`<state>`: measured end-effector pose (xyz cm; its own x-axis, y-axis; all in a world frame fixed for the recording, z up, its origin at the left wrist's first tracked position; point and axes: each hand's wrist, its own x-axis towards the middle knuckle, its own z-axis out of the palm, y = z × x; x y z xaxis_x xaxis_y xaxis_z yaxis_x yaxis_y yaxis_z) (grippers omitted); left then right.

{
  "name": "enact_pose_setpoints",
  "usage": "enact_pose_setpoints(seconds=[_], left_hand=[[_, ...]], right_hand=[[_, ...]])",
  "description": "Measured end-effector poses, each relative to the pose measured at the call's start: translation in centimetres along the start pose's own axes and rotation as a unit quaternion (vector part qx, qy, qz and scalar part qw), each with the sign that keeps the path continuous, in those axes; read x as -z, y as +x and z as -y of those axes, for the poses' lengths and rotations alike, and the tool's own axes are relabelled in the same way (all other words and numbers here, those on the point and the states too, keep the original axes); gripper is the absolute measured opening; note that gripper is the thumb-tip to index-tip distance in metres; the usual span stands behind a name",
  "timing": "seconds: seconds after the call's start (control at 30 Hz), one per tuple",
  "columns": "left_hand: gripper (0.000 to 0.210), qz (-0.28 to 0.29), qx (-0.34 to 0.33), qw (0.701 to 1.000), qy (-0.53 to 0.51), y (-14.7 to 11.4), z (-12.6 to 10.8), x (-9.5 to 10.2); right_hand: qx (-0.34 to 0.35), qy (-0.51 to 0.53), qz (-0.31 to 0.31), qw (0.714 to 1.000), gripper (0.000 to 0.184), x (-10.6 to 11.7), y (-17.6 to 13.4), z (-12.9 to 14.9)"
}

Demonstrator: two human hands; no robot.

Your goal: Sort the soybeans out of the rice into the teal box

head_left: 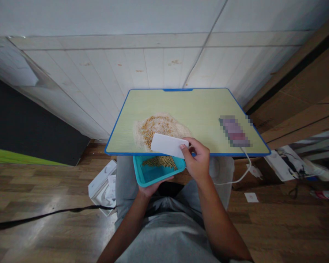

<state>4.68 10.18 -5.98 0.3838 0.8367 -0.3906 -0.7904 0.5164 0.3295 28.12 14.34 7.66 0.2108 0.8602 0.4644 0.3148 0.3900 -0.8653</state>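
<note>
My right hand (pixel 196 156) pinches the right end of a flat white card-like piece (pixel 167 144) with rounded corners. This piece hangs over the table's front edge and hides part of a heap of pale rice-like grains (pixel 178 126) mixed with yellow beans (pixel 147 133). Below that edge, my left hand (pixel 150 188) supports a teal plastic tub (pixel 142 179) from underneath, its fingers mostly hidden. A layer of greenish-yellow beans (pixel 161 162) lies in the tub, toward its far side.
The pale green folding table (pixel 205 109) has a blue rim and stands against a white wall. A blurred-out phone-like object (pixel 235 131) with a white cable (pixel 248 168) lies on its right. An opened white box (pixel 104 186) sits on the floor at left, cardboard (pixel 298 84) stands at right.
</note>
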Motion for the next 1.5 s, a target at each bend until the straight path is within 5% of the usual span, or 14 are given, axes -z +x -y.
enact_pose_setpoints(seconds=[0.17, 0.47, 0.8, 1.07, 1.23, 1.5], left_hand=[[0.079, -0.007, 0.001, 1.0, 0.015, -0.3, -0.2, -0.9], [0.084, 0.002, -0.001, 1.0, -0.01, 0.0, 0.2, 0.4], [0.091, 0.026, 0.017, 0.999, -0.034, 0.5, 0.1, 1.5], [0.101, 0.034, 0.031, 0.998, -0.034, 0.3, -0.1, 1.4], [0.094, 0.037, 0.024, 0.999, -0.028, 0.5, 0.0, 1.2], [0.074, -0.037, -0.012, 0.999, 0.019, -0.1, 0.1, -0.3]], right_hand=[[0.003, -0.017, 0.001, 1.0, 0.027, -0.7, -0.4, 0.2], [-0.01, -0.038, -0.084, 0.996, 0.024, 0.1, -0.1, -0.8], [-0.002, 0.013, 0.017, 1.0, 0.023, -2.3, -0.5, 0.9], [-0.016, -0.049, -0.062, 0.997, 0.025, -1.5, -0.8, -0.3], [-0.006, -0.01, -0.025, 1.0, 0.024, -2.7, -0.2, 0.9], [0.014, 0.0, 0.022, 1.0, 0.023, -4.4, 0.1, 1.4]])
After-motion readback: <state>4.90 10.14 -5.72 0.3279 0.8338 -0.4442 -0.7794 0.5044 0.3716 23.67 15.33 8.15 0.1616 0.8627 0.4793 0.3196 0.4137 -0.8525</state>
